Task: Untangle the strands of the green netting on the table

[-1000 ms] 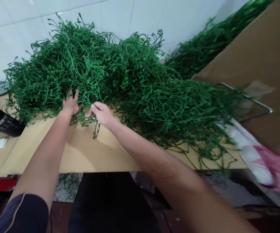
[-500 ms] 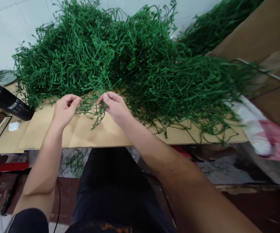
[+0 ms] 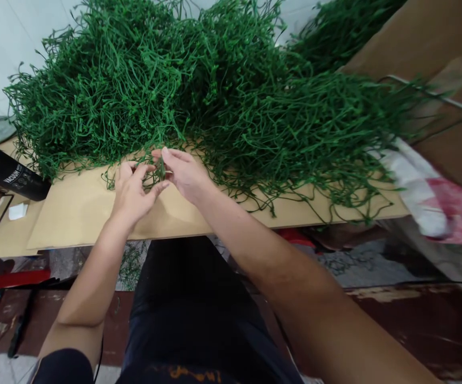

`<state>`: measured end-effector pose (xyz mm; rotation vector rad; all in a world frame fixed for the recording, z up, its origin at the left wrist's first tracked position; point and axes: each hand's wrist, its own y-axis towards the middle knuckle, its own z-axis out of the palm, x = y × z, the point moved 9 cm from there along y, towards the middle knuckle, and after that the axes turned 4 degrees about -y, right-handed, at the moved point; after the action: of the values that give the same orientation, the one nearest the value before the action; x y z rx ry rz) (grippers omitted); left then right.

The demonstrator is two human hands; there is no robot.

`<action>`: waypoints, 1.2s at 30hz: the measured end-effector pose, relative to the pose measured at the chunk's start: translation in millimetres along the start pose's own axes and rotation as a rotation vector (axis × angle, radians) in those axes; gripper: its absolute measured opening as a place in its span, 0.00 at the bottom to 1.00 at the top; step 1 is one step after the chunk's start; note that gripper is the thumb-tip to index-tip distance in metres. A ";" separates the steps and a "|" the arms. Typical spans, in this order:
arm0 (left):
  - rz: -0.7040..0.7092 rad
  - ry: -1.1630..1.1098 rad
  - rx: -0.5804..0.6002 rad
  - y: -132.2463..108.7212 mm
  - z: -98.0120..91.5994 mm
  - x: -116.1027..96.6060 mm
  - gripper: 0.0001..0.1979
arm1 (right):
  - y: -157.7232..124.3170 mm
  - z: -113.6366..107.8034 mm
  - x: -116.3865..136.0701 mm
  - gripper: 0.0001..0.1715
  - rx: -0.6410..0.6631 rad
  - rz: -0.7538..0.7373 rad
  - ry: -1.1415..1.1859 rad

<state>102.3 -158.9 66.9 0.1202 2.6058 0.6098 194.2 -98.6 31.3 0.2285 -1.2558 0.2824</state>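
Observation:
A big tangled heap of thin green plastic stems [image 3: 199, 90] covers the back of a tan cardboard-topped table [image 3: 82, 213]. A small green sprig [image 3: 159, 169] lies pulled out at the heap's near edge. My left hand [image 3: 133, 192] and my right hand [image 3: 185, 173] meet around this sprig, fingers curled and pinching its strands. Both forearms reach forward over my dark trousers.
A black cylinder with white lettering [image 3: 7, 170] lies at the table's left end beside a small white scrap [image 3: 17, 211]. A large brown cardboard sheet [image 3: 435, 48] leans at right with a metal wire frame [image 3: 431, 93]. White and pink cloth [image 3: 435, 202] hangs off the right edge.
My left hand came out of the heap and moved right to join my right hand. Both hands now close together on the small sprig. The view tipped downward.

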 end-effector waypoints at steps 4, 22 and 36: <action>-0.023 -0.091 -0.009 10.8 7.8 2.9 0.18 | -8.4 16.8 11.2 0.13 0.138 -0.041 -0.100; -0.608 -1.256 0.018 22.2 29.6 48.5 0.18 | -29.6 29.1 8.5 0.05 0.152 -0.391 -0.727; -0.682 -1.499 0.028 27.7 54.2 32.3 0.14 | -26.7 26.6 -25.1 0.18 0.097 -0.209 -0.480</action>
<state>97.6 -106.3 22.5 -0.2248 1.0653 0.0838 172.0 -134.5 14.7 0.5301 -1.6787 0.1084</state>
